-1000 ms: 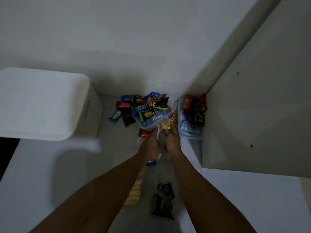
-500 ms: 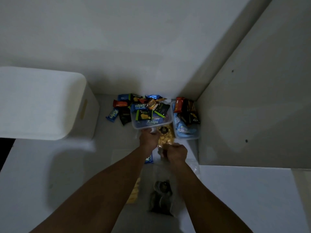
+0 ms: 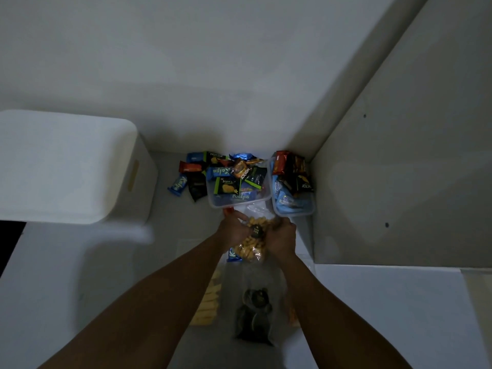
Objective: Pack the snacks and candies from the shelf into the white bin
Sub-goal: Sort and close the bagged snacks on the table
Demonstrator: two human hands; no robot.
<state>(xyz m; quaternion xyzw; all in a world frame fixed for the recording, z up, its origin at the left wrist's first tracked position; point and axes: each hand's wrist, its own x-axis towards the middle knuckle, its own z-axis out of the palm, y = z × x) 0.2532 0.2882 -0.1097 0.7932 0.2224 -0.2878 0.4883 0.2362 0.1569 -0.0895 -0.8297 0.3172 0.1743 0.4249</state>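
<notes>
A dim white shelf (image 3: 80, 262) runs back to a pale wall, with a side panel (image 3: 399, 182) closing it off on the right. On the left stands the white bin (image 3: 66, 166), a slot handle in its side facing the snacks, well apart from them.

At the far corner sit two clear tubs. The left tub (image 3: 238, 202) is heaped with small wrapped snacks in green, blue and black; the right tub (image 3: 294, 211), just beside it, holds pale blue packets with red and black ones piled on top. A few loose wrappers (image 3: 186, 179) lie on the shelf left of the tubs — a blue one, a red one, a black one.

Just near of the tubs, both hands hold a clear bag of yellow puffed snacks (image 3: 253, 246) with a round dark label. The left hand (image 3: 233, 230) grips its left side, fingers curled around the plastic; the right hand (image 3: 283, 237) clasps the right side, fingers folded onto it. A blue packet (image 3: 233, 256) peeks out under the left wrist.

Nearer, between the forearms, lies a clear bag with dark contents (image 3: 254, 315) — with a row of pale yellow pieces (image 3: 209, 302) to its left.
</notes>
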